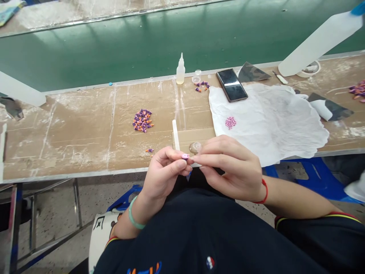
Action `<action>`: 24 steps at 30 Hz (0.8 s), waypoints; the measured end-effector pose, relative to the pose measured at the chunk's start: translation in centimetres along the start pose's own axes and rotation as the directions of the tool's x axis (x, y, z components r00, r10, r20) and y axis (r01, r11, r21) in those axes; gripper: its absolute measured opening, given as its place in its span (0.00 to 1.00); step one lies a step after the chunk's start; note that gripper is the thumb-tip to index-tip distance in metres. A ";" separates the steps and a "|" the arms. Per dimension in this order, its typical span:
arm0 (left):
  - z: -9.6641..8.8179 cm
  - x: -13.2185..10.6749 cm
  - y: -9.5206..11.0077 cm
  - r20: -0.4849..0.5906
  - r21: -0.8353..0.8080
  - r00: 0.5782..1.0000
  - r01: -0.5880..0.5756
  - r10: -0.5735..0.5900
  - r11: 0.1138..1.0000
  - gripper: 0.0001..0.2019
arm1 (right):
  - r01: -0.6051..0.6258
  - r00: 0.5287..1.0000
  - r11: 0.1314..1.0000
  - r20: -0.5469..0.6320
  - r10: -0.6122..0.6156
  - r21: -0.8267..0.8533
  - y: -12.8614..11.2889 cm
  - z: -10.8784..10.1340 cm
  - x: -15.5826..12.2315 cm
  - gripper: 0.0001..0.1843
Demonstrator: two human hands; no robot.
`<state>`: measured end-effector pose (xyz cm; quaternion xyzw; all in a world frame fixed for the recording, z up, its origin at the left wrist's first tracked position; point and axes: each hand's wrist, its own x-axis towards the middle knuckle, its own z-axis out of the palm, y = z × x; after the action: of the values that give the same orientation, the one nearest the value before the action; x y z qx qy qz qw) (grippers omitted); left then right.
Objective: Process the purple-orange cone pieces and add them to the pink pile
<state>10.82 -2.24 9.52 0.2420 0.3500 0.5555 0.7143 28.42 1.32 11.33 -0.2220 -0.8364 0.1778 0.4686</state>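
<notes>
My left hand (164,171) pinches a small pink and purple figurine piece (185,156) between thumb and fingers, just over the table's front edge. My right hand (230,167) comes in from the right, its fingers stretched out and the fingertips at or against that piece; the thumb stays apart from them. Beyond my hands lie a clear round dish (195,147) and a white flat stick (175,135) on a cardboard sheet. Left of them is a pile of small purple and orange pieces (143,121). Tiny pink bits (230,122) sit on a white cloth (268,118).
At the back stand a dropper bottle (180,71) and a small clear cup (196,77), with more purple pieces beside it. A phone (232,85) lies on the cloth's edge. Farther right are a tape roll (309,70), a small knife (281,78) and a tilted white post (319,43).
</notes>
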 end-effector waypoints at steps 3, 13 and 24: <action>0.1 -0.1 -0.1 0.010 0.006 0.999 -0.033 0.033 0.999 0.13 | 0.005 1.000 1.000 -0.011 -0.005 0.015 -0.1 0.2 -0.1 0.11; 0.7 -0.3 -0.4 -0.058 0.078 0.993 -0.094 0.099 0.992 0.11 | 0.086 0.996 0.996 -0.015 -0.086 0.006 0.0 -0.9 0.3 0.10; 1.1 -0.4 -0.2 -0.046 0.081 0.994 -0.091 0.095 0.993 0.12 | 0.051 0.996 0.996 -0.079 -0.045 0.076 0.2 -0.3 -0.7 0.15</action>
<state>11.68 -2.65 10.16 0.2722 0.3775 0.5798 0.6688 29.07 1.18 10.92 -0.1898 -0.8153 0.1903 0.5129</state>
